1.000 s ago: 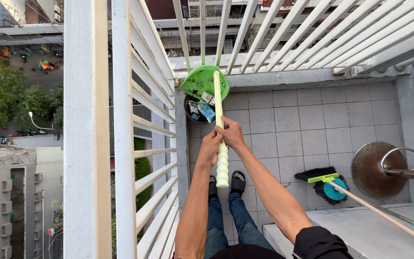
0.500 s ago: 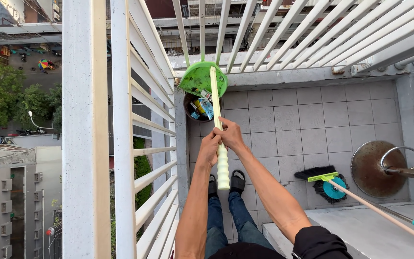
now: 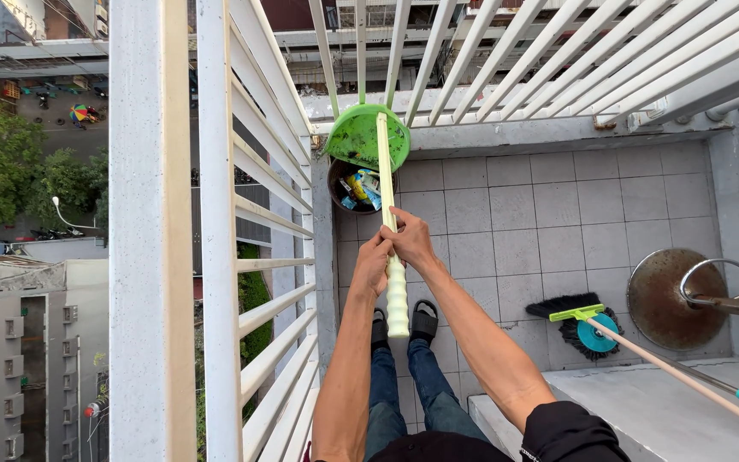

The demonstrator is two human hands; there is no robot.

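Both my hands grip a long pale handle of a green dustpan. My left hand sits just beside my right hand on the upper part of the ribbed grip. The dustpan is tilted over a dark round bin in the balcony corner, and colourful wrappers lie inside the bin. My feet in dark sandals stand on the grey tiled floor below.
White railing bars fence the balcony on the left and far side, with a long drop to the street beyond. A green-headed black broom leans at the right near a rusty round pan. A grey ledge lies at lower right.
The dustpan has lifted a little higher and tipped more over the bin. My hands stay on the handle in nearly the same place.
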